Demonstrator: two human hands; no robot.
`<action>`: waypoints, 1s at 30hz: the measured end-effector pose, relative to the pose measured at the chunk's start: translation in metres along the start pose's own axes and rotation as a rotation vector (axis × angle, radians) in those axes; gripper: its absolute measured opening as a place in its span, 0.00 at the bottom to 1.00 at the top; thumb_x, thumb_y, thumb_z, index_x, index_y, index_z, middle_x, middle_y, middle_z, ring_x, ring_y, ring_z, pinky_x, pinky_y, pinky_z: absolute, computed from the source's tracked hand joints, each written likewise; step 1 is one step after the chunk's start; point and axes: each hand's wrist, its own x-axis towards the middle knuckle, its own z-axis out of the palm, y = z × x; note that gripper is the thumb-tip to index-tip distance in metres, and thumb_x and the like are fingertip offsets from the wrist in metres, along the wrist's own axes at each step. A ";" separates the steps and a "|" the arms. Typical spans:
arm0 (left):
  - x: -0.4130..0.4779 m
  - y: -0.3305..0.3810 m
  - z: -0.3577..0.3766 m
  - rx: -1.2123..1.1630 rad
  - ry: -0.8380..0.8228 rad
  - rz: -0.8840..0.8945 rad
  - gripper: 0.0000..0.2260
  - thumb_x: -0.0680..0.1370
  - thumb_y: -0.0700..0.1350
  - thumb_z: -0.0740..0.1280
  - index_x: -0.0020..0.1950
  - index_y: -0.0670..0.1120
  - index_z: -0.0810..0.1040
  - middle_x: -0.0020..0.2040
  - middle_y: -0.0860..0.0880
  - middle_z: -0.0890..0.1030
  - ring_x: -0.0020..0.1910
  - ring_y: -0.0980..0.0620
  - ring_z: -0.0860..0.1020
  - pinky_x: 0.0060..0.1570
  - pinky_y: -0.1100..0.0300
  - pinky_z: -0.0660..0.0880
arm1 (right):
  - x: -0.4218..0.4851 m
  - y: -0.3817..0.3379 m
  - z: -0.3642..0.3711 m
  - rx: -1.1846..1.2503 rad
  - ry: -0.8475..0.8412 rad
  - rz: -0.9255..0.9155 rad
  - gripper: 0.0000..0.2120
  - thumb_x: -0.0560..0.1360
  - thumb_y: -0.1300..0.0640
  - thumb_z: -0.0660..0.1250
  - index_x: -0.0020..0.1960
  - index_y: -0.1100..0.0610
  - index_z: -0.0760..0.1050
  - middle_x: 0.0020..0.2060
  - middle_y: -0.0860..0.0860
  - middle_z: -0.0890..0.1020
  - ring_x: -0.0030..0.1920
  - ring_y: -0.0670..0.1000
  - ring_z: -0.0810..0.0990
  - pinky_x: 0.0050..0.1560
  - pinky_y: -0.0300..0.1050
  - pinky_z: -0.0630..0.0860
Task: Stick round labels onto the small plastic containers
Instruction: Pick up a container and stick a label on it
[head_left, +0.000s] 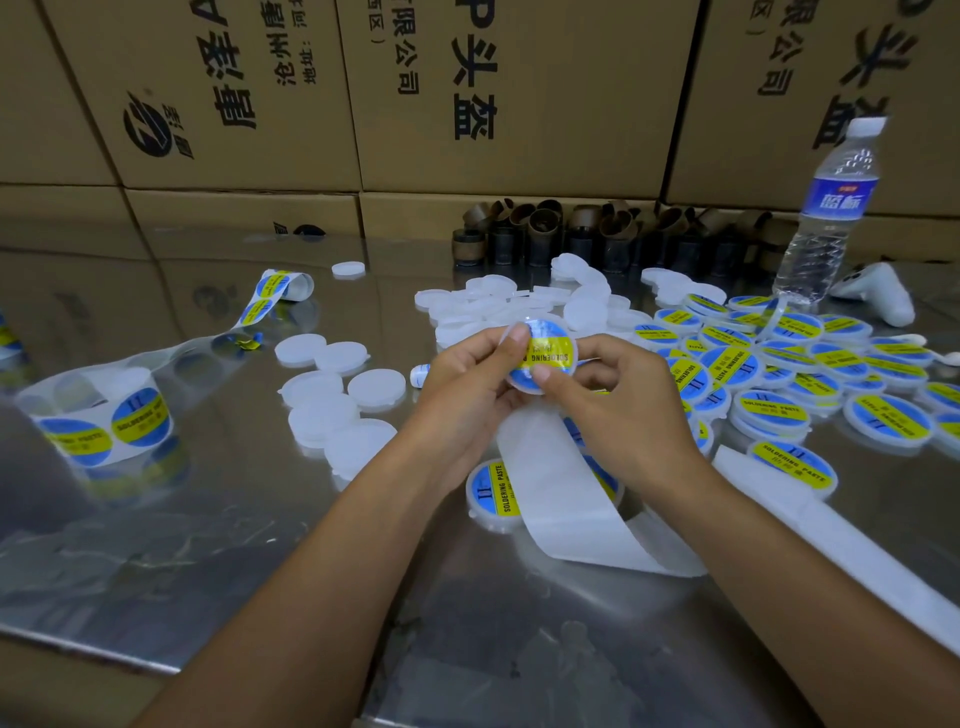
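Both hands hold one small round white container (545, 356) at the middle of the view, with a blue and yellow round label on its face. My left hand (467, 379) grips its left edge, thumb on the label's upper left. My right hand (618, 400) pinches its lower right, thumb pressing the label's bottom. A white backing strip (561, 493) hangs from under my hands onto the table. Several plain white containers (337, 395) lie to the left. Labelled containers (769, 364) are piled to the right. A label strip (119, 421) curls at far left.
The table is shiny metal (208, 545). Cardboard boxes (519, 93) form a wall behind it. Several brown cardboard cores (545, 234) stand at the back. A water bottle (831, 208) stands at back right, with a white controller (878, 293) beside it. One labelled container (493, 491) lies under my wrists.
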 end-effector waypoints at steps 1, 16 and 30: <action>0.000 0.000 0.001 0.004 -0.010 -0.004 0.10 0.80 0.44 0.61 0.51 0.40 0.79 0.43 0.44 0.84 0.42 0.51 0.83 0.43 0.62 0.79 | 0.000 0.001 0.000 0.006 0.011 0.001 0.04 0.71 0.53 0.72 0.42 0.49 0.77 0.27 0.50 0.81 0.29 0.45 0.76 0.37 0.43 0.73; -0.003 -0.001 0.002 0.140 0.006 0.026 0.12 0.74 0.34 0.69 0.56 0.42 0.78 0.49 0.43 0.84 0.43 0.50 0.82 0.43 0.59 0.80 | 0.001 0.002 0.000 0.045 0.093 0.021 0.02 0.77 0.56 0.64 0.47 0.51 0.75 0.28 0.42 0.82 0.35 0.42 0.83 0.42 0.44 0.78; 0.002 -0.001 -0.002 0.168 0.053 -0.002 0.09 0.80 0.44 0.62 0.56 0.44 0.79 0.48 0.45 0.84 0.45 0.52 0.82 0.45 0.62 0.79 | 0.004 0.003 -0.005 0.051 0.074 0.013 0.07 0.77 0.56 0.65 0.42 0.46 0.73 0.30 0.48 0.83 0.34 0.45 0.81 0.40 0.42 0.77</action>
